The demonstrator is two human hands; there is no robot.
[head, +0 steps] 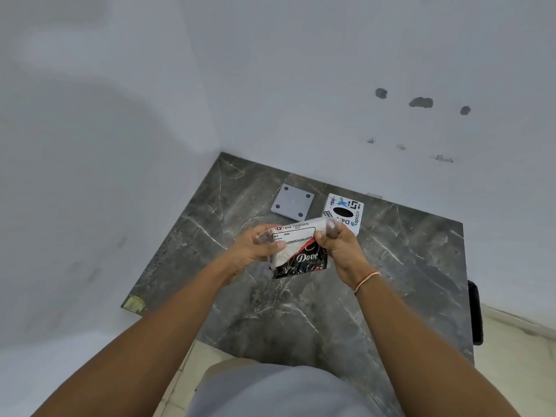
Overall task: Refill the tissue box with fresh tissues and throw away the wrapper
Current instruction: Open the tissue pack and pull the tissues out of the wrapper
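Note:
I hold a plastic-wrapped tissue pack [298, 249] above the dark marble table [391, 281]. Its wrapper is clear at the top with a white label and black with "Dove" lettering at the bottom. My left hand [255, 251] grips the pack's left end. My right hand [337, 245] pinches the wrapper at the right end. Behind the pack stands the white tissue box [346, 210], covered in stickers, with a dark oval opening on top. Its near edge is hidden by my right hand and the pack.
A grey square plate [292, 201] with four dark dots at its corners lies left of the tissue box. White walls close in the table at the back and left. A black object [477, 314] hangs off the table's right edge. Pale floor shows beyond it.

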